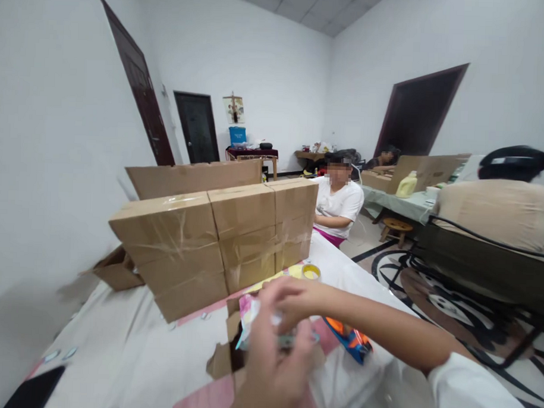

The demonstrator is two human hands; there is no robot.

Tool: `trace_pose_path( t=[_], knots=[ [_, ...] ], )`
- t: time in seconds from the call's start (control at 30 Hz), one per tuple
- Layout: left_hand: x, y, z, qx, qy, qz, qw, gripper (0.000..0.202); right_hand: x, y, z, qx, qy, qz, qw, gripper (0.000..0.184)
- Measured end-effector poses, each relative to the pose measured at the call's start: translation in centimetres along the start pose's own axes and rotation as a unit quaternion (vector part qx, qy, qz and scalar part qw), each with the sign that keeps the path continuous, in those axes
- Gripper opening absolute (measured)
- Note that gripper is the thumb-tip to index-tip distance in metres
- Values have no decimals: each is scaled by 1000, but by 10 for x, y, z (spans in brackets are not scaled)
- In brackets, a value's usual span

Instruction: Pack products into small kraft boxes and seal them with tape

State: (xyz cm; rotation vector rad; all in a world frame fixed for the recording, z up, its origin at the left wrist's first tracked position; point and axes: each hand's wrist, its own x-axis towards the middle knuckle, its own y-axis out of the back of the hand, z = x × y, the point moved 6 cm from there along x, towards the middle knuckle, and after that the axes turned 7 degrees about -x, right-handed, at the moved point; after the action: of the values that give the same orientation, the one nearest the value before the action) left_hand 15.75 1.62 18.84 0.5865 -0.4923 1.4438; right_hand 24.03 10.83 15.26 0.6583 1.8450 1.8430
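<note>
Packet (247, 314), pink and white, shows just left of my left hand (271, 366), the nearer one, at the open box (219, 360), visible edge slanting toward me! Thumb parted from fingers there; right hand (294, 300) curled above. Holding anything? Can't tell for either: blur, and my hands hide the rest.

Brown cartons (188, 243) top a white desk (146, 348) patched pink; before them, a pink-and-white packet (246, 305), yellow tape roll (311, 277) and orange-and-blue bag (354, 342); to their right, a black-and-white panda-patterned floor (444, 304).
</note>
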Motion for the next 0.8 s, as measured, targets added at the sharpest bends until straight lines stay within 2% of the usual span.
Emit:
trace_pose_path(
  t=[0.03,0.07,0.1,0.17,0.23,0.3,0.37,0.47,0.57,0.67,0.77,0.8],
  knots=[
    [11,-22,18,3,-28,-118,993,35,2,4,0,-10,-10,20,1000,30],
    [18,-40,31,12,-60,-208,976,33,5,7,1,-25,-17,37,999,25],
    [23,-51,38,28,-85,-261,961,31,9,10,2,-44,-18,41,998,21],
    [23,-58,29,63,-88,-306,946,22,18,9,3,-82,7,0,997,20],
    [14,-46,-2,122,-58,-300,944,11,25,3,6,-121,51,-71,989,26],
    [0,-22,-42,217,-51,-260,939,15,29,-5,12,-145,76,-131,978,42],
    [-14,5,-78,329,-77,-194,921,21,34,-13,18,-153,73,-157,973,61],
    [-37,24,-117,364,-108,-182,907,18,44,-25,22,-177,64,-173,967,70],
    [-53,25,-132,338,-108,-190,915,17,55,-32,18,-198,74,-175,962,66],
    [-59,26,-133,308,-102,-173,930,5,63,-34,13,-201,84,-173,960,64],
    [-60,32,-133,315,-130,-158,927,33,67,-40,11,-175,93,-175,964,63],
    [-61,34,-134,311,-144,-159,926,34,69,-43,13,-155,82,-172,969,63]
  ],
)
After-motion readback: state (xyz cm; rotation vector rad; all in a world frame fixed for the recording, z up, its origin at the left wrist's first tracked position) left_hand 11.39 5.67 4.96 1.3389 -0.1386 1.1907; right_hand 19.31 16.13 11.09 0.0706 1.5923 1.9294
